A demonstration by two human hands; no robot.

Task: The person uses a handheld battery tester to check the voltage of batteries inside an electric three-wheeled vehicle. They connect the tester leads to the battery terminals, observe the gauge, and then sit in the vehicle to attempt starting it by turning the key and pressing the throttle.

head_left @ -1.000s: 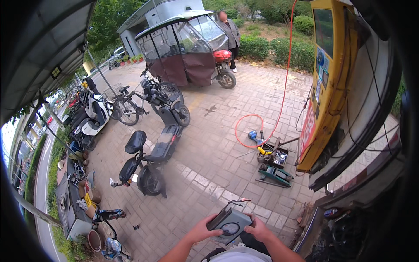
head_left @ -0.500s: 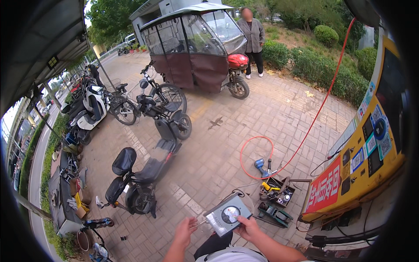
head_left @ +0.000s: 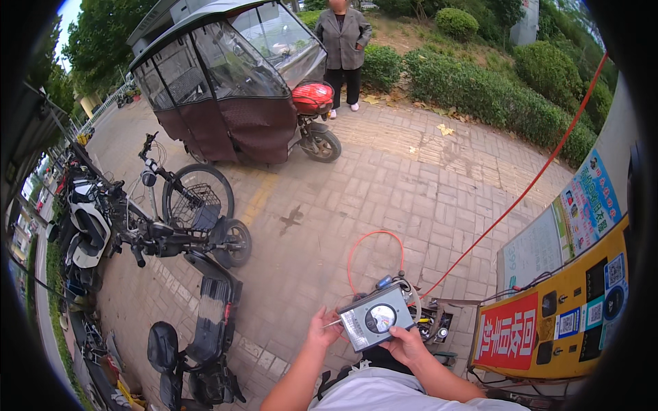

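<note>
A grey box-shaped meter [head_left: 354, 327] with a round dial is held up in front of my body. My right hand [head_left: 407, 344] grips its lower right side, thumb on the front by the dial. Close by the meter's left edge, my left hand [head_left: 322, 330] is closed on a thin metal probe [head_left: 332, 323] that points toward the box. A pale cable [head_left: 415, 299] loops at the meter's upper right. Behind the meter, partly hidden, lie a blue power tool [head_left: 385, 281] and a tool tray [head_left: 439, 325].
An electric scooter [head_left: 209, 322] stands at left, with a bicycle [head_left: 199, 198] beyond. A covered tricycle [head_left: 233, 103] and a standing person [head_left: 342, 51] are farther off. A red hose [head_left: 507, 209] crosses the paving at right, beside a yellow cabinet [head_left: 555, 322].
My view has swung to the right. The meter is raised a little and my left hand with the probe has come closer to its left edge; my right hand still grips the meter.
</note>
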